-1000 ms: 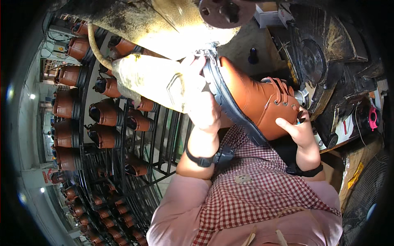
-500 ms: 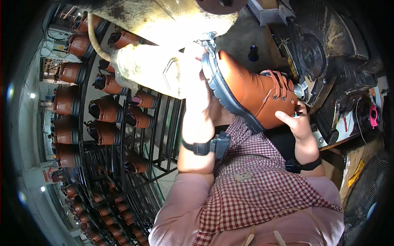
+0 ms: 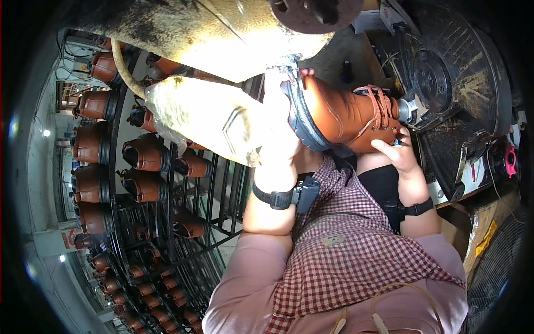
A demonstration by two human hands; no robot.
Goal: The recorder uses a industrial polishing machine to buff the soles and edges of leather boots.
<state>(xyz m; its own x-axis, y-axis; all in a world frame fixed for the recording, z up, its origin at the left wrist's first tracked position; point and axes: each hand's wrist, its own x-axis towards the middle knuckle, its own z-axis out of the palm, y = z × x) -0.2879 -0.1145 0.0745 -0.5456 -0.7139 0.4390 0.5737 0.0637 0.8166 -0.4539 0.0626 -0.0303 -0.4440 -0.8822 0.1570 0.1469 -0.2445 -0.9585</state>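
Observation:
A brown leather lace-up boot (image 3: 334,114) with a dark, ridged sole lies on its side in both my hands. Its toe and sole edge meet the metal head (image 3: 289,61) of a brightly lit machine (image 3: 233,42). My left hand (image 3: 280,125), washed out by glare, is closed around the sole by the toe, with fingertips showing past the edge. On the ankle side my right hand (image 3: 397,153) grips the collar below the laces, thumb laid along the leather. A metal fitting (image 3: 409,110) sits at the boot's opening; whether it enters the boot is hidden.
Racks (image 3: 167,206) on the left carry many similar brown boots. A pale, plastic-wrapped machine part (image 3: 206,117) juts out beside my left hand. Dark, dusty machinery (image 3: 445,83) stands at right, above a small bench with a pink-rimmed item (image 3: 510,161). A fan grille (image 3: 495,267) is lower right.
The boot has turned under the machine head, its heel end swinging up, and less of the sole shows. Both hands have moved with it, still holding on.

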